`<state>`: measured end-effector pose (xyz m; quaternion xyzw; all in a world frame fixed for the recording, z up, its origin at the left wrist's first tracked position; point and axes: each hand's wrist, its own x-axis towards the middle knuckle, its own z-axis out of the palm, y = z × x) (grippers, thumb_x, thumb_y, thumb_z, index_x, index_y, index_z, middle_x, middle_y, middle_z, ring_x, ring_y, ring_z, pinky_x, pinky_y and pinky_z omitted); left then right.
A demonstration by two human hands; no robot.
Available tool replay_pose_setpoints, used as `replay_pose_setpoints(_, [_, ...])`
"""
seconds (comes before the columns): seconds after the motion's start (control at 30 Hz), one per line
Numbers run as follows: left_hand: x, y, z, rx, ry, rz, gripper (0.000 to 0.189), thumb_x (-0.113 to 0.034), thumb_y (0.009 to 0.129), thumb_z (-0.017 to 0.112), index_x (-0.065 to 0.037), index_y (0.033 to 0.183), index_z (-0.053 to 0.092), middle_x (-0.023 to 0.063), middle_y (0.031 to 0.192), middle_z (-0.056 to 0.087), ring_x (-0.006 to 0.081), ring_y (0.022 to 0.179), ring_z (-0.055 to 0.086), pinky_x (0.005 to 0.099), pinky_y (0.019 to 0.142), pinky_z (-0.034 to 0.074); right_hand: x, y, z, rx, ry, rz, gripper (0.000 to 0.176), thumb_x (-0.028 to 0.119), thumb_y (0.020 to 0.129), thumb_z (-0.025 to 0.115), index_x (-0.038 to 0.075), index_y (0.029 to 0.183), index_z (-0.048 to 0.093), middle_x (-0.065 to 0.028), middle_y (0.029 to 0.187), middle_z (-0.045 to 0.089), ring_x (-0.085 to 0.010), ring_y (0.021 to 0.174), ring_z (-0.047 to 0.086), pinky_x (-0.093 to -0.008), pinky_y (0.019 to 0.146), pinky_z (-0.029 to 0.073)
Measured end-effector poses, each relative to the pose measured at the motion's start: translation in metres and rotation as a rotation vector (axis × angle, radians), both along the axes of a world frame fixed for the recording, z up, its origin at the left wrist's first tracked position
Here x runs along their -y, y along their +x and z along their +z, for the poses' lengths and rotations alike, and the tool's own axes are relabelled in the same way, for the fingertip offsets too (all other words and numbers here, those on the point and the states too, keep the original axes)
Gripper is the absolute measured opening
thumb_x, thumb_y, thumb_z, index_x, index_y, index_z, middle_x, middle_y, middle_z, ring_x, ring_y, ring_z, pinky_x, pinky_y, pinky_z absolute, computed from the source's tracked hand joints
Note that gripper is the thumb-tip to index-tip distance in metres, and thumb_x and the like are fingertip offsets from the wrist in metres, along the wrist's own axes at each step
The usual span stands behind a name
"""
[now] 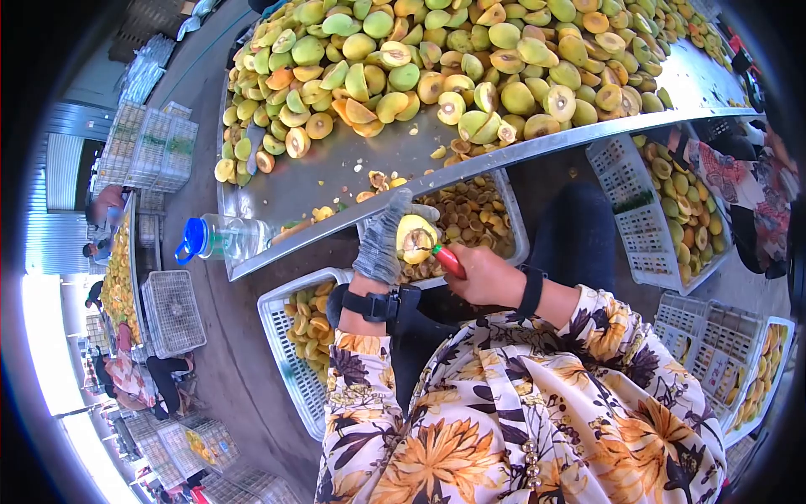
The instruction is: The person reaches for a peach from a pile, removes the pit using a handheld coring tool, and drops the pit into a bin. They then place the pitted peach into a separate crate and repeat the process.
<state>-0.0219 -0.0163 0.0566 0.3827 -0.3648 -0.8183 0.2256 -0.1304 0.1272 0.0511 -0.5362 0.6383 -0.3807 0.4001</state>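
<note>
My left hand (382, 244), in a grey glove, is closed around a halved mango (413, 233), its cut face and brownish centre turned towards my right hand. My right hand (487, 275) is bare and closed round a small red-handled tool (449, 261). The tool's tip, with a bit of green near it, meets the cut face; its exact shape is too small to make out. Below both hands is a white crate (519, 244) with brown, hollow-looking pieces in it. A second white crate (277, 336), holding yellow-green fruit pieces, stands beneath my left forearm.
A metal table (336, 181) with a raised rim carries a large heap of mangoes (470, 63), many halved. A blue-capped bottle (222, 238) lies at its left corner. Fruit-filled crates (646, 227) stand at right. Other people (134, 382) are at left and right.
</note>
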Motion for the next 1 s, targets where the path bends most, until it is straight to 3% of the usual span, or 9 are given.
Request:
replay_pose_setpoints(0.03, [0.008,0.009,-0.003,0.017,-0.086,-0.189,0.053,-0.048,0.085,0.047,0.002,0.100,0.057,0.0135,0.089,0.062,0.0227,0.073,0.063,0.0315,0.068,0.052,0.002,-0.003,0.007,-0.001,-0.002,0.004,0.022,0.011,0.074,0.061,-0.001,0.088,0.050,-0.0208,0.063,0.055,-0.0357,0.058,0.057,-0.0388,0.054,0.044])
replay_pose_setpoints(0.33, [0.009,0.007,-0.004,0.110,-0.132,-0.437,0.084,-0.072,0.078,0.032,-0.002,0.124,0.042,0.0148,0.110,0.054,0.0211,0.093,0.056,0.0301,0.084,0.046,0.021,-0.011,0.001,-0.053,-0.315,-0.044,0.037,0.027,0.076,0.068,0.002,0.097,0.051,-0.0140,0.065,0.058,-0.0258,0.050,0.056,-0.0318,0.048,0.044])
replay_pose_setpoints(0.4, [-0.006,0.010,0.015,-0.122,-0.140,-0.213,0.088,-0.074,0.075,0.034,-0.005,0.129,0.036,0.0148,0.110,0.053,0.0222,0.096,0.055,0.0325,0.087,0.045,0.026,-0.009,0.013,0.607,-0.018,-0.271,0.028,0.025,0.081,0.064,0.005,0.095,0.050,-0.0057,0.059,0.054,-0.0156,0.044,0.051,-0.0274,0.041,0.041])
replay_pose_setpoints(0.53, [-0.049,0.003,0.011,-0.037,-0.317,0.044,0.081,-0.072,0.077,0.034,-0.008,0.127,0.037,0.0062,0.086,0.056,0.0148,0.064,0.056,0.0274,0.048,0.049,0.036,0.013,0.027,1.172,0.127,-0.449,0.021,0.023,0.085,0.059,0.007,0.087,0.046,-0.0023,0.056,0.048,-0.0097,0.038,0.043,-0.0241,0.034,0.037])
replay_pose_setpoints(0.57, [-0.048,0.005,0.007,-0.031,-0.122,0.111,0.070,-0.066,0.080,0.037,-0.009,0.121,0.042,0.0037,0.072,0.052,0.0112,0.052,0.050,0.0232,0.035,0.039,0.037,0.022,0.030,1.126,0.163,-0.482,0.021,0.024,0.086,0.057,0.006,0.086,0.045,-0.0030,0.056,0.048,-0.0099,0.038,0.042,-0.0243,0.034,0.036])
replay_pose_setpoints(0.6, [-0.032,0.022,0.000,-0.424,0.077,-0.182,0.060,-0.060,0.083,0.040,-0.009,0.113,0.049,0.0062,0.072,0.055,0.0147,0.057,0.053,0.0281,0.044,0.047,0.036,0.025,0.029,1.027,0.232,-0.413,0.022,0.025,0.085,0.058,0.007,0.085,0.045,-0.0041,0.058,0.051,-0.0097,0.038,0.045,-0.0257,0.034,0.037])
replay_pose_setpoints(0.67, [-0.030,0.002,-0.013,-0.126,0.025,0.476,0.054,-0.057,0.084,0.042,-0.010,0.107,0.053,0.0090,0.079,0.058,0.0189,0.065,0.057,0.0336,0.058,0.051,0.029,0.025,0.035,0.555,0.271,-0.233,0.024,0.022,0.082,0.061,0.003,0.083,0.047,-0.0078,0.058,0.054,-0.0136,0.043,0.051,-0.0298,0.038,0.040])
replay_pose_setpoints(0.77, [-0.025,0.012,-0.010,-0.094,-0.113,0.393,0.053,-0.054,0.084,0.043,-0.007,0.105,0.055,0.0100,0.086,0.060,0.0218,0.075,0.058,0.0364,0.069,0.051,0.018,0.029,0.005,0.051,-0.123,-0.229,0.025,0.019,0.078,0.063,-0.001,0.083,0.048,-0.0140,0.057,0.053,-0.0220,0.049,0.056,-0.0339,0.045,0.042])
replay_pose_setpoints(1.0, [-0.026,0.006,-0.039,-0.042,-0.439,0.327,0.049,-0.047,0.085,0.047,-0.003,0.105,0.054,0.0070,0.096,0.059,0.0188,0.082,0.057,0.0319,0.075,0.049,0.008,0.022,-0.005,-0.008,-0.140,-0.180,0.026,0.016,0.077,0.064,-0.001,0.085,0.047,-0.0217,0.058,0.051,-0.0376,0.055,0.055,-0.0379,0.049,0.042])
